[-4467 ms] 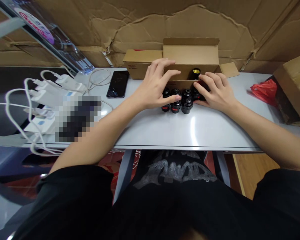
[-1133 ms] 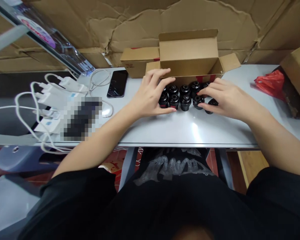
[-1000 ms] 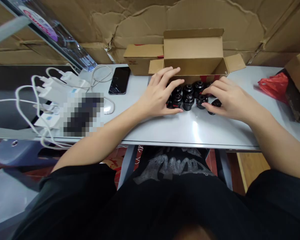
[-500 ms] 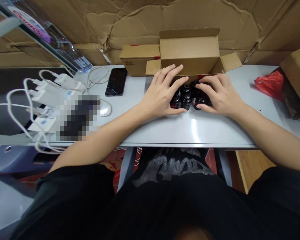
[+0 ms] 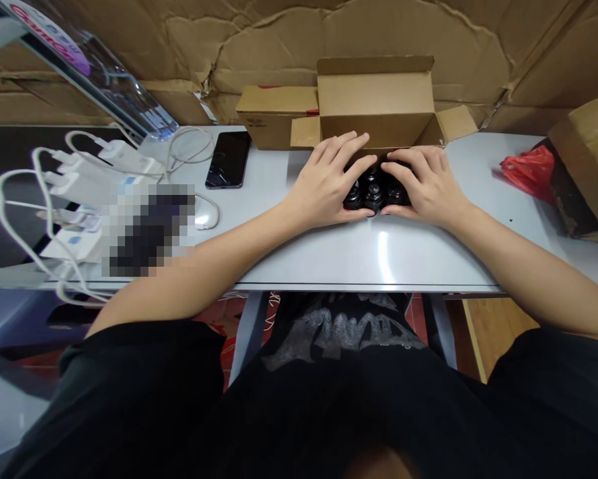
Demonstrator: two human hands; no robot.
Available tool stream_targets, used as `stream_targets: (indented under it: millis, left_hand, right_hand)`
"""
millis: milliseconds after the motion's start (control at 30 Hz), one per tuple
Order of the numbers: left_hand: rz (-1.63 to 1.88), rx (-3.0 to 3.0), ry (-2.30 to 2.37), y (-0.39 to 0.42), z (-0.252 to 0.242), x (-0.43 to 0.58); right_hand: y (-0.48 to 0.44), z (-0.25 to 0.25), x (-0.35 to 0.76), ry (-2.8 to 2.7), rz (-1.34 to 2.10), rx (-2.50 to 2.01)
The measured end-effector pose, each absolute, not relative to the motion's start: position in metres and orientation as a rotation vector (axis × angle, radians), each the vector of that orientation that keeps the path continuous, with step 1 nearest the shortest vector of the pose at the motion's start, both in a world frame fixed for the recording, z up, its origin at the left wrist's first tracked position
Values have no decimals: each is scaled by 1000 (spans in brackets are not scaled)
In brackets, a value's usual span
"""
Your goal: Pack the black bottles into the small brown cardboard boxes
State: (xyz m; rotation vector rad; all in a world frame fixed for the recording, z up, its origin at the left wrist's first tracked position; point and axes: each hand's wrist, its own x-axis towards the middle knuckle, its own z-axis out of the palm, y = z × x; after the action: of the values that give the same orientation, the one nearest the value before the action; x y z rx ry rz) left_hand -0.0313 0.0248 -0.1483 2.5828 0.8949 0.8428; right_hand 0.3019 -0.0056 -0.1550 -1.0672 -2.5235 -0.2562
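Several small black lamp sockets (image 5: 375, 193) stand bunched together on the grey table (image 5: 378, 256), right in front of an open cardboard box (image 5: 376, 100) lying on its side. My left hand (image 5: 328, 185) cups the bunch from the left, fingers curved over its top and thumb along its near side. From the right, my right hand (image 5: 425, 186) presses in the same way. Both hands squeeze the sockets between them and hide most of them. The box's opening is behind my fingers.
A closed cardboard box (image 5: 276, 110) sits left of the open one, with a black phone (image 5: 227, 158) beside it. White chargers and cables (image 5: 94, 179) crowd the left side. A red plastic bag (image 5: 528, 171) and a brown carton (image 5: 588, 159) lie at the right.
The sockets were spread in two loose rows with my hands apart. My hands have closed in from both sides and pushed the sockets into one tight bunch nearer the box.
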Motion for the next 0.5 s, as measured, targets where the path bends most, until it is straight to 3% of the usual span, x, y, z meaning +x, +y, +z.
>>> stream_targets:
  millis: [267,500]
  left_hand:
    - [877,2590,924,25,-146,-40]
    - [982,2677,989,31,-145,-71]
  right_hand:
    - [-14,-138,302,-2484,-246,-1148]
    - [-16,-102,345,-2127,-257,-1322]
